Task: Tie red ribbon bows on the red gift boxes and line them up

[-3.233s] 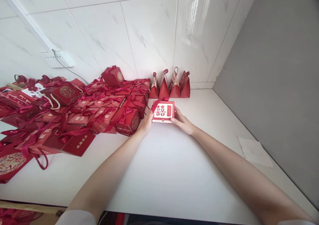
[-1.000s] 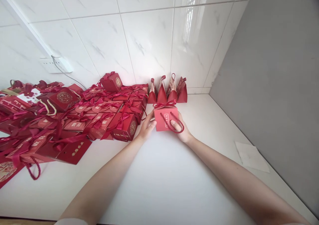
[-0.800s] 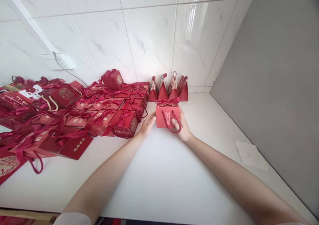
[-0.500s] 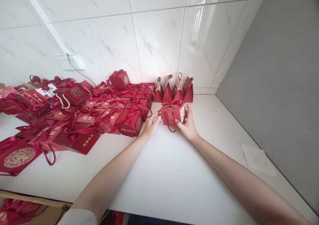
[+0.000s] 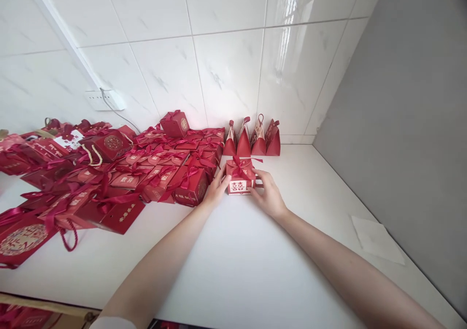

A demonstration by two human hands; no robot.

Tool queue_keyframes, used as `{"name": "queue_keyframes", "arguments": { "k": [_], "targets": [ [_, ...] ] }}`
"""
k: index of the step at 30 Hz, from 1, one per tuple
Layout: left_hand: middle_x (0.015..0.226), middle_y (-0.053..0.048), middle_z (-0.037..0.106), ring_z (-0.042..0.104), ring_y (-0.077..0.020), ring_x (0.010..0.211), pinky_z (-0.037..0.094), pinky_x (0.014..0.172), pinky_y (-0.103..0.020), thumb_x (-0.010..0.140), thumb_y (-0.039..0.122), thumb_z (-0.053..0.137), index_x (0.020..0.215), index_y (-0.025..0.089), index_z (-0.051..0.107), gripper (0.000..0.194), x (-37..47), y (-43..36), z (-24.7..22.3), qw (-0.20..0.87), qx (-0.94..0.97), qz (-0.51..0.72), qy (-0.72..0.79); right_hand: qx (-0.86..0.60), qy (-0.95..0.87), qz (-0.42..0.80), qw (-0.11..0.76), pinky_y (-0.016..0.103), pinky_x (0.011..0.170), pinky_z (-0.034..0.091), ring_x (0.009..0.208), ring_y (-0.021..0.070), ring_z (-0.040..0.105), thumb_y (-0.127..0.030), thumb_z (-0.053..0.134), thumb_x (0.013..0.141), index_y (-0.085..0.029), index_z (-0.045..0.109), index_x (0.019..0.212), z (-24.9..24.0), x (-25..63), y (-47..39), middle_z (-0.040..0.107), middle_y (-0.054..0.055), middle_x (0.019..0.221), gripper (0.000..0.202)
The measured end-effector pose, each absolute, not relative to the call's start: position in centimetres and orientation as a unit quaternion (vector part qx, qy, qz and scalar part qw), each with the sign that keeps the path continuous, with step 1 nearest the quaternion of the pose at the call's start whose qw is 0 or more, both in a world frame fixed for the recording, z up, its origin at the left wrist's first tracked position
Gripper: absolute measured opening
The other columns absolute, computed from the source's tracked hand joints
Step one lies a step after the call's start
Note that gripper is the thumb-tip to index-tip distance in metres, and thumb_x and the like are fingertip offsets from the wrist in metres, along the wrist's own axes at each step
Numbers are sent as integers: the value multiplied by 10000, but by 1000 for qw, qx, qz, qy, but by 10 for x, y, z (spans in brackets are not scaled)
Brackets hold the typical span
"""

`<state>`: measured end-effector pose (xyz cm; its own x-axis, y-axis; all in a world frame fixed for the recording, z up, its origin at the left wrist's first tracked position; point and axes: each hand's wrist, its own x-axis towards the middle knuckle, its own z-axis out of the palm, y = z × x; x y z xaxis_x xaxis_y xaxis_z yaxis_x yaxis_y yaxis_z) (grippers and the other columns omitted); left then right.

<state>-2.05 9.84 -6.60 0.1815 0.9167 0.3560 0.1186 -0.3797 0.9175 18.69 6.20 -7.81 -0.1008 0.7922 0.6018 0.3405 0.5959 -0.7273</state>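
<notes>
A small red gift box [image 5: 239, 176] with a ribbon bow on top and a white label on its front is between my two hands on the white table [image 5: 233, 261]. My left hand [image 5: 218, 188] grips its left side, and my right hand [image 5: 269, 194] holds its right side, where a cord handle shows. Just behind stand several triangular red gift boxes [image 5: 243, 142] with loops on top, in a row by the wall. Immediately left of my left hand is a darker red box [image 5: 190, 188] at the edge of a large group.
Many ribboned red boxes [image 5: 124, 178] crowd the table's left side, one stacked on top [image 5: 175, 124]. A socket [image 5: 105, 99] with a cable is on the tiled wall. A grey panel [image 5: 408, 115] bounds the right, near a white sheet [image 5: 376, 239]. An open carton [image 5: 47, 314] is below left.
The gift box has been turned so its white-labelled side faces me, and it sits slightly further left. Both hands have stayed on it. The camera view has tilted up a little.
</notes>
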Motion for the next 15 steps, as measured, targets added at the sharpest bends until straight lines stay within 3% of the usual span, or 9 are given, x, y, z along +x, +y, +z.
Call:
{"name": "queue_keyframes", "arguments": {
  "k": [4, 7, 12, 15],
  "targets": [
    [1532, -98, 365, 401, -279, 1382, 342, 1157, -432, 711, 409, 779, 1488, 259, 279, 936, -17, 100, -71, 385, 682, 480, 395, -442, -697, 179, 535, 415, 823, 562, 883, 210, 613, -368, 615, 873, -251, 447, 1325, -77, 194, 65, 547, 91, 1196, 496],
    [1536, -128, 338, 404, -295, 1375, 347, 1151, -456, 627, 345, 845, 1490, 252, 257, 1048, -17, 104, -77, 364, 689, 476, 408, -488, -687, 139, 519, 431, 849, 529, 888, 231, 590, -435, 643, 845, -225, 539, 1195, -76, 197, 67, 563, 84, 1088, 422],
    [1504, -134, 383, 441, -295, 1342, 366, 1136, -452, 591, 326, 868, 1478, 247, 288, 1063, -19, 109, -81, 366, 687, 475, 412, -504, -687, 140, 505, 447, 951, 465, 969, 261, 573, -506, 640, 830, -213, 570, 770, -79, 201, 73, 557, 85, 973, 307],
    [1456, -117, 458, 486, -284, 1302, 396, 1112, -437, 639, 361, 839, 1454, 241, 344, 961, -19, 107, -75, 398, 664, 483, 409, -492, -672, 183, 522, 474, 1023, 420, 1109, 288, 548, -529, 676, 792, -210, 574, 822, -79, 201, 75, 580, 105, 1083, 336]
  ]
}}
